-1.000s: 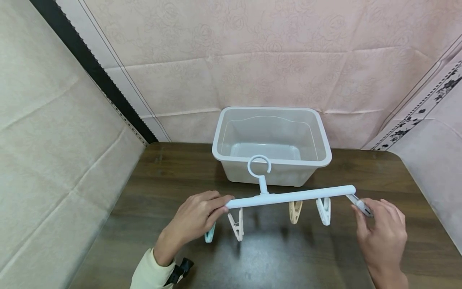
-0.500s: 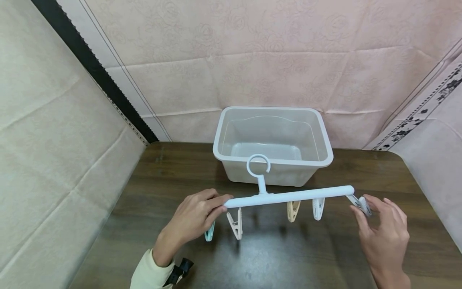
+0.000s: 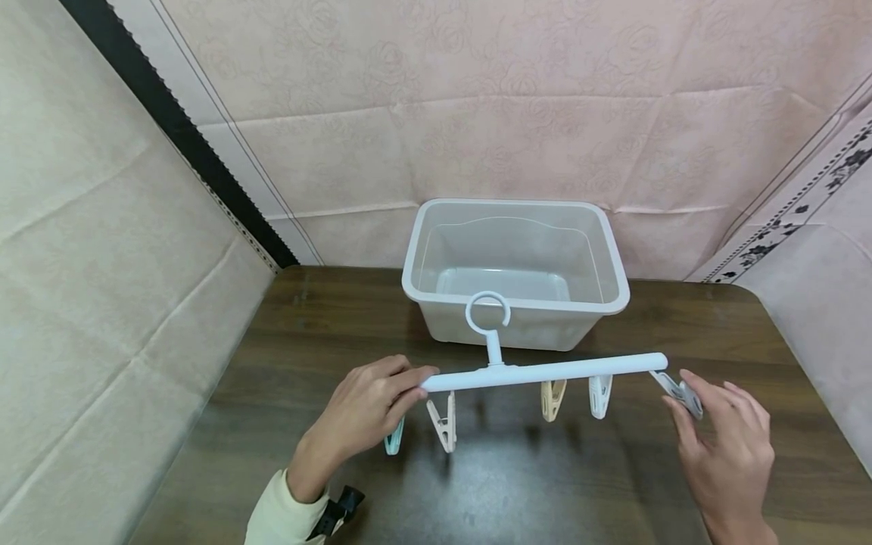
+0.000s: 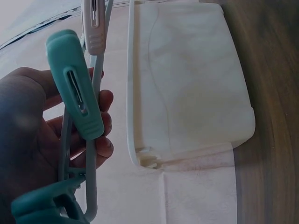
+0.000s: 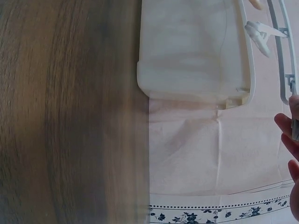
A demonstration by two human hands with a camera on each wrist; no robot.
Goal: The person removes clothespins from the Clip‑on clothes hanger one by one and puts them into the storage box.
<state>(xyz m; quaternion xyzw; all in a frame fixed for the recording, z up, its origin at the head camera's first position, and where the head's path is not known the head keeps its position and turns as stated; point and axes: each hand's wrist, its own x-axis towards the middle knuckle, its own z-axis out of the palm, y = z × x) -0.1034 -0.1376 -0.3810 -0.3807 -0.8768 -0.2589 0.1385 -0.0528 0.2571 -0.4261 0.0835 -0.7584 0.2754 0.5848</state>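
Note:
A pale blue clip hanger (image 3: 545, 372) is held raised over the table, its hook (image 3: 489, 310) upward. My left hand (image 3: 368, 412) grips its left end. In the left wrist view the fingers curl round the bar beside a teal clothespin (image 4: 77, 88), with a second teal clothespin (image 4: 44, 200) near the end. At the right end my right hand (image 3: 725, 446) pinches a greyish-white clothespin (image 3: 683, 395) between thumb and index finger; it slants down from the bar. Between the hands hang a pinkish-white clothespin (image 3: 444, 424), a beige clothespin (image 3: 553, 399) and a pale blue clothespin (image 3: 600, 396).
Behind the hanger a light grey plastic basin (image 3: 514, 306) stands at the back of the dark wooden table (image 3: 327, 318). Pale patterned cloth (image 3: 518, 136) hangs behind and at both sides. A black strap (image 3: 338, 511) sits at the left wrist.
The pale blue clothespin has shifted slightly left and turned on the bar. The end clothespin in my right hand has tilted further down. My left hand keeps its grip.

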